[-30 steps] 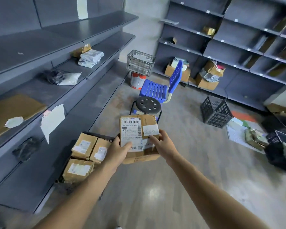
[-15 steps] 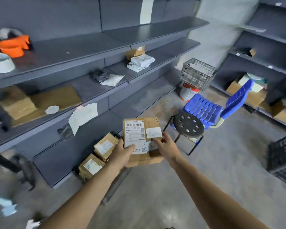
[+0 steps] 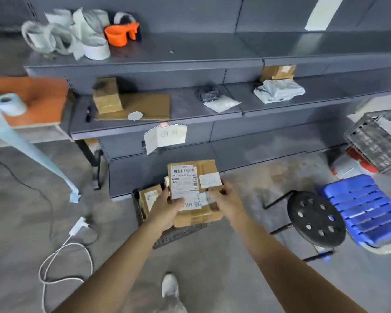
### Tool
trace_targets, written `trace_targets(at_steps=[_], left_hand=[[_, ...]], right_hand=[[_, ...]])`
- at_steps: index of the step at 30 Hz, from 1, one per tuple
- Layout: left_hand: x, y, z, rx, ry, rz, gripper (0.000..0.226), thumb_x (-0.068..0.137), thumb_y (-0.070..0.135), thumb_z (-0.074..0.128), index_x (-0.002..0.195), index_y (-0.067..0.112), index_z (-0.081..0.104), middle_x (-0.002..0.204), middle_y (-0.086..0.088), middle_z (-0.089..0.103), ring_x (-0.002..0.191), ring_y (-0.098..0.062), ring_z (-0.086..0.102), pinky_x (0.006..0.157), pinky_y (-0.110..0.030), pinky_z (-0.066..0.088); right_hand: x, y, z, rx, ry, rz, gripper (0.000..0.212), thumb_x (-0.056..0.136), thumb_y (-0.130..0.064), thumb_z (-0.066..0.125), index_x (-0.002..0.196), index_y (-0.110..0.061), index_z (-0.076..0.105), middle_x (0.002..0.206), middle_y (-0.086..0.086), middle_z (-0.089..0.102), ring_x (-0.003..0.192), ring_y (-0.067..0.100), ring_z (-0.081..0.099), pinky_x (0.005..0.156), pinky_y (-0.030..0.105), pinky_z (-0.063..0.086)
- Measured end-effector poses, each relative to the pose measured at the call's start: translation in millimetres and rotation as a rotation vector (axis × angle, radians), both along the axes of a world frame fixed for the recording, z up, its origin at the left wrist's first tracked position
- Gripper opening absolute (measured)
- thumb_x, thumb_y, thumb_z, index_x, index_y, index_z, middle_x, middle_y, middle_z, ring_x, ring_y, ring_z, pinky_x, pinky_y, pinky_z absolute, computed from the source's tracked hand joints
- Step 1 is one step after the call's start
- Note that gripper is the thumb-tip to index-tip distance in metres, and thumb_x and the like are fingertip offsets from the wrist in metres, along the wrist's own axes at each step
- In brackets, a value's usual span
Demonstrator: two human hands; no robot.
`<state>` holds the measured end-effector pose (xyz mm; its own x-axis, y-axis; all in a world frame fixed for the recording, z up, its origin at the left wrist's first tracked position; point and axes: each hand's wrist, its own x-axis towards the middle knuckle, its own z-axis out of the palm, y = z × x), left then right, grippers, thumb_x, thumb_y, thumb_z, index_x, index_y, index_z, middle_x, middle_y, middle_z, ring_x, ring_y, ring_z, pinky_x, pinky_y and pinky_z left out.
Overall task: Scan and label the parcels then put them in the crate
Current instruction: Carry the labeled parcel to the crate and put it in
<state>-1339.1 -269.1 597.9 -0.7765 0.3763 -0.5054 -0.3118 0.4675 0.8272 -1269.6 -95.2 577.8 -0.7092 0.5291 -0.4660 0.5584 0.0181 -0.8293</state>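
I hold a brown cardboard parcel (image 3: pixel 207 171) with both hands above a dark crate (image 3: pixel 178 233) on the floor. It carries a white barcode label and a smaller white sticker on top. My left hand (image 3: pixel 165 211) grips its left side, thumb on the barcode label. My right hand (image 3: pixel 226 199) holds its right side. Another brown parcel (image 3: pixel 149 197) lies in the crate, mostly hidden behind my left hand and the held parcel.
Grey shelving (image 3: pixel 190 62) runs behind the crate, holding paper rolls, cardboard and bagged packets. A black stool (image 3: pixel 316 220) and blue chair (image 3: pixel 366 208) stand right, a wire basket (image 3: pixel 377 141) beyond. An orange-topped table (image 3: pixel 32 98), a label strip and a white cable (image 3: pixel 63 256) lie left.
My view has swung left, so the shelving now faces me and the table has come into view. The parcel stays in both hands and now hangs over the crate.
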Motion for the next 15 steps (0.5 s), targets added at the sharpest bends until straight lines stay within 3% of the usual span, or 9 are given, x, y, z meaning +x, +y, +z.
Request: trace_targets(at_steps=[3, 4, 6, 8, 10, 13, 15], left_hand=[[-30.2, 5.2, -16.3, -0.023, 0.008, 0.026, 0.052, 0.094, 0.023, 0.060, 0.142, 0.024, 0.041, 0.131, 0.004, 0.056, 0.105, -0.016, 0.055, 0.094, -0.039, 0.050], [-40.7, 7.2, -21.4, -0.026, 0.005, 0.035, 0.051, 0.094, 0.022, 0.061, 0.141, 0.022, 0.042, 0.130, 0.004, 0.057, 0.104, -0.016, 0.056, 0.092, -0.037, 0.050], [-62.2, 11.3, -33.8, -0.043, 0.010, 0.046, 0.047, 0.093, 0.021, 0.061, 0.137, 0.019, 0.045, 0.120, 0.007, 0.058, 0.098, -0.014, 0.057, 0.073, -0.026, 0.049], [-79.4, 12.5, -52.2, -0.055, -0.005, 0.076, 0.043, 0.093, 0.019, 0.061, 0.134, 0.020, 0.048, 0.115, 0.007, 0.058, 0.090, -0.012, 0.057, 0.067, -0.026, 0.050], [-94.1, 11.7, -77.1, -0.064, -0.008, 0.092, 0.042, 0.093, 0.017, 0.060, 0.134, 0.019, 0.051, 0.117, 0.004, 0.062, 0.088, -0.011, 0.059, 0.076, -0.031, 0.053], [-113.0, 7.4, -122.0, -0.087, -0.036, 0.094, 0.043, 0.092, 0.013, 0.058, 0.134, 0.016, 0.052, 0.112, 0.003, 0.064, 0.093, -0.013, 0.060, 0.077, -0.027, 0.052], [-125.8, 4.8, -155.3, -0.101, -0.053, 0.117, 0.039, 0.091, 0.018, 0.058, 0.130, 0.023, 0.055, 0.108, 0.005, 0.067, 0.091, -0.013, 0.065, 0.079, -0.037, 0.057]], right_hand=[[-34.6, 14.7, -13.0, 0.030, -0.012, 0.034, 0.031, 0.094, -0.031, 0.060, 0.124, -0.032, 0.052, 0.113, -0.004, 0.068, 0.092, 0.012, 0.067, 0.076, 0.027, 0.055], [-46.2, 18.5, -15.5, 0.043, -0.026, 0.049, 0.034, 0.092, -0.036, 0.061, 0.124, -0.034, 0.052, 0.112, -0.005, 0.068, 0.095, 0.015, 0.067, 0.082, 0.035, 0.056], [-70.1, 26.1, -30.9, 0.064, -0.054, 0.080, 0.037, 0.088, -0.042, 0.061, 0.123, -0.035, 0.055, 0.106, -0.009, 0.067, 0.097, 0.016, 0.067, 0.088, 0.043, 0.056], [-89.3, 28.2, -51.2, 0.102, -0.080, 0.121, 0.037, 0.083, -0.048, 0.060, 0.118, -0.039, 0.059, 0.103, -0.012, 0.066, 0.099, 0.016, 0.066, 0.089, 0.045, 0.056], [-107.4, 26.0, -71.5, 0.109, -0.082, 0.154, 0.039, 0.074, -0.054, 0.058, 0.111, -0.042, 0.062, 0.102, -0.013, 0.068, 0.098, 0.017, 0.068, 0.087, 0.047, 0.057], [-133.5, 21.5, -110.9, 0.148, -0.118, 0.217, 0.038, 0.087, -0.043, 0.058, 0.124, -0.034, 0.060, 0.109, -0.011, 0.068, 0.101, 0.016, 0.065, 0.090, 0.040, 0.055], [-150.4, 19.3, -141.4, 0.168, -0.136, 0.252, 0.044, 0.087, -0.044, 0.058, 0.129, -0.032, 0.056, 0.114, -0.009, 0.067, 0.102, 0.014, 0.064, 0.090, 0.036, 0.053]])
